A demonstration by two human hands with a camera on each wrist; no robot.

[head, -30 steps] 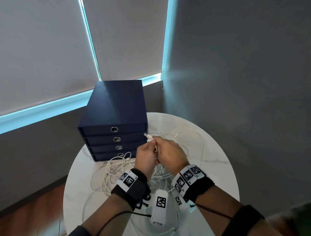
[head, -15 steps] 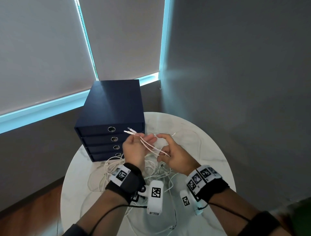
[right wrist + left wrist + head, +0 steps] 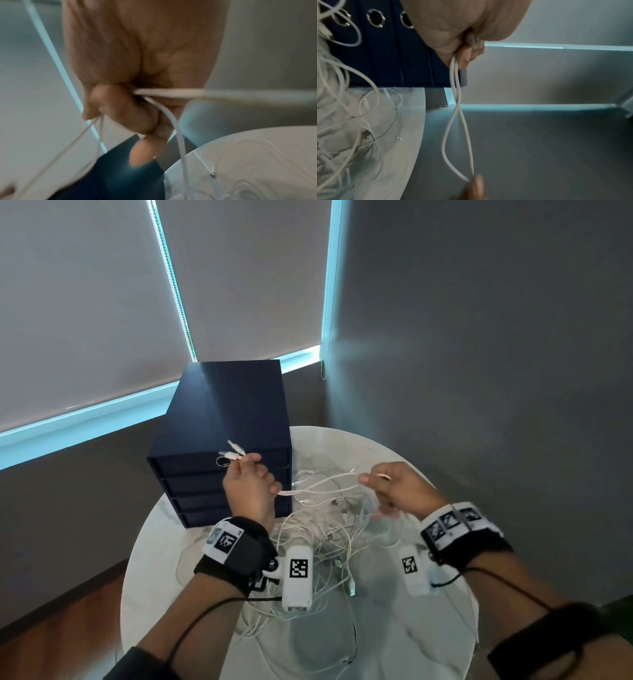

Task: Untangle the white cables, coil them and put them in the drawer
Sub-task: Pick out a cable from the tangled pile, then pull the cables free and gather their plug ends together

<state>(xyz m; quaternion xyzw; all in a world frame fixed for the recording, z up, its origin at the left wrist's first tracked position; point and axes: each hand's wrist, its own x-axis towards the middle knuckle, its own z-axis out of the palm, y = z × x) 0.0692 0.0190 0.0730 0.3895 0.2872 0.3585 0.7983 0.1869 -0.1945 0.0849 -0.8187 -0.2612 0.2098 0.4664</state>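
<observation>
Tangle of white cables [image 3: 329, 542] lies on round table [image 3: 394, 638], nearest. Above it, left hand [image 3: 248, 491] fingers closed round two cable ends; right hand [image 3: 400, 489] pinches the same doubled cable [image 3: 322, 484], stretched between. Drawer box [image 3: 222, 446] behind, drawers closed.

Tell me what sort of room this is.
Probably an office or a study corner: a small round marble-look table in a grey-walled corner, roller blinds drawn over the window, and a navy drawer unit like those for paperwork.
</observation>
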